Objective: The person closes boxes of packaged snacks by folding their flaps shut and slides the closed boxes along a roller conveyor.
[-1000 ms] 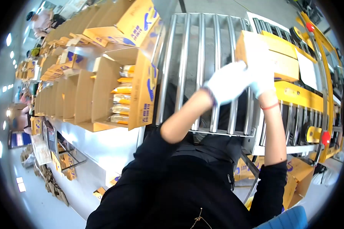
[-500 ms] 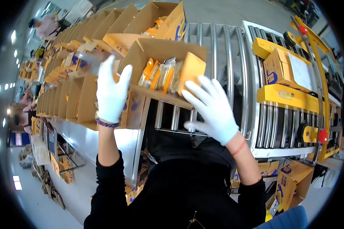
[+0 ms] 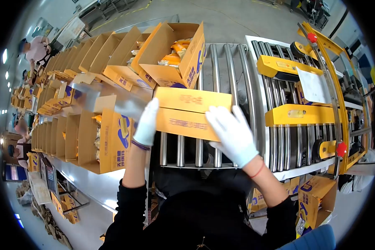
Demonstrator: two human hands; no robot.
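A cardboard box (image 3: pixel 183 121) sits in front of me on the rollers, its two long top flaps folded down and meeting along a seam. My left hand (image 3: pixel 146 125), in a white glove, grips the box's left end, with the fingers together and partly hidden. Lying across the right part of the top is my gloved right hand (image 3: pixel 235 135), its fingers stretched and apart on the flaps. The box's contents are covered.
An open box (image 3: pixel 191 71) of orange-wrapped packets stands just beyond, heading a row of open boxes. Another open box (image 3: pixel 112 141) is at left on a metal table. A roller conveyor (image 3: pixel 221 75) runs under my box; a yellow-railed machine (image 3: pixel 304 116) holds a box at right.
The box was open with packets showing and its right flap raised; now the top flaps are down. Both hands, previously raised apart, have come onto the box. The view has shifted.
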